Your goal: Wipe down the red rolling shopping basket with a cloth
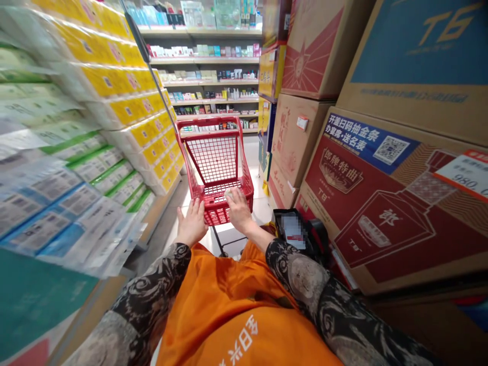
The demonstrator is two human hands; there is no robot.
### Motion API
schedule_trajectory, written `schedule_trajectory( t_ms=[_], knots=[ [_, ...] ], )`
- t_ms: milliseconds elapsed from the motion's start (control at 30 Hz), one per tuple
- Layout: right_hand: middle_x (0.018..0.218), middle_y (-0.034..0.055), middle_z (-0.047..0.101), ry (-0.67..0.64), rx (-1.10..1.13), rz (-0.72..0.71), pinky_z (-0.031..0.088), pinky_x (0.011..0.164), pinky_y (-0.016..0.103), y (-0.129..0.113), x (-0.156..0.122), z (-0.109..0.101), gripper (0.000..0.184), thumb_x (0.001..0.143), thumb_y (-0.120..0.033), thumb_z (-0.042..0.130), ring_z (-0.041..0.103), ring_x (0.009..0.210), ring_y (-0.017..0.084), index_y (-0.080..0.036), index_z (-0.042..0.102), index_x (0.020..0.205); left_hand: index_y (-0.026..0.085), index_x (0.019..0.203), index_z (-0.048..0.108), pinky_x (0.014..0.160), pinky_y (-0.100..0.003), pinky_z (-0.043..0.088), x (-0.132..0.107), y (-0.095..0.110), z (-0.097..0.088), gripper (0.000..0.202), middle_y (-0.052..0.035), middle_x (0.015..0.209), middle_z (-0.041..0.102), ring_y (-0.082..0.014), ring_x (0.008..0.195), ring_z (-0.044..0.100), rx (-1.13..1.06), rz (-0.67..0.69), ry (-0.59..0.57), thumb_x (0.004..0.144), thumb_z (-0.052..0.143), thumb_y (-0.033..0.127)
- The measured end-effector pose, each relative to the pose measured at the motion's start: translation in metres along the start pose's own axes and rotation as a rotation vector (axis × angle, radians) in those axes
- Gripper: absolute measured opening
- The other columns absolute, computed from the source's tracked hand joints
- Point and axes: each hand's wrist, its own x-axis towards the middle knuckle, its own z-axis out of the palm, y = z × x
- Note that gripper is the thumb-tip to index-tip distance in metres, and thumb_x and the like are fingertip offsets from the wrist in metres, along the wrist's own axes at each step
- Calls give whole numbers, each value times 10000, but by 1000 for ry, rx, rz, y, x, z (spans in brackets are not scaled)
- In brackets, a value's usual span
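Note:
A red wire shopping cart (209, 121) stands ahead of me in the aisle, its wheels mostly hidden below. My left hand (192, 223) lies on the cart's near left corner, fingers pointing forward over the rim. My right hand (239, 209) sits over the near rim further right, curled around it. Just under those right fingers, a small pale object (229, 193) shows at the cart's bottom, partly hidden. Patterned dark sleeves (147, 284) cover both my forearms, above an orange apron (224, 310).
Yellow-and-white packs stacked on shelving (125, 101) wall the left side. Cardboard liquor cartons (381, 213) crowd the right. A black object with a blurred label (293, 229) lies low beside the cart. Shelves of small boxed goods (206, 61) stand at the aisle's far end.

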Motion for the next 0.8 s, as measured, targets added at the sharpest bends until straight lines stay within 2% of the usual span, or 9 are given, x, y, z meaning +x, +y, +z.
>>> schedule_trajectory(
  t_ms=[67,133,300,400,600,733,800],
  knots=[
    [1413,132,398,-4,25,-72,186,1132,385,-11,-1,7,397,844,-109,455,223,1357,218,-96,564,1225,83,1426,213,1080,-633,129,0,-3,-2,694,-118,1523,139,-253,1411,109,11,11,3,781,391,263],
    [1412,107,406,0,21,-99,196,1127,398,-11,-1,9,376,861,-138,453,240,1352,217,-132,573,1217,76,1422,224,1077,-640,126,0,-8,-1,700,-121,1521,150,-265,1408,123,18,17,9,768,394,258],
    [1419,86,401,52,-20,50,232,1107,428,25,-2,-9,467,827,-39,402,240,1355,228,-162,547,1253,62,1423,219,1086,-630,117,-2,-16,4,733,-139,1518,155,-287,1406,119,20,26,29,743,416,251],
    [1432,98,377,80,2,98,207,1121,426,33,-1,-13,491,798,-37,413,197,1367,237,-129,539,1264,75,1426,214,1092,-617,109,-4,-12,5,723,-135,1521,141,-271,1409,109,24,10,27,756,418,253],
    [1416,105,401,53,12,65,165,1129,437,23,2,2,490,782,-29,419,211,1351,240,-109,548,1248,60,1399,274,1090,-625,116,-5,-7,-2,701,-134,1512,187,-265,1407,124,38,45,21,741,422,251],
    [1410,86,409,-3,3,-34,212,1116,422,42,5,-1,498,759,-24,449,249,1329,246,-130,561,1232,70,1373,324,1082,-639,122,-2,-2,-7,650,-133,1498,243,-264,1402,149,5,43,37,755,392,263],
    [1413,70,403,3,-1,-20,208,1118,439,53,7,-4,511,753,-26,460,256,1326,250,-159,558,1236,75,1366,336,1079,-644,121,0,5,-9,638,-131,1494,258,-269,1400,156,-10,53,40,761,381,272]
  ],
)
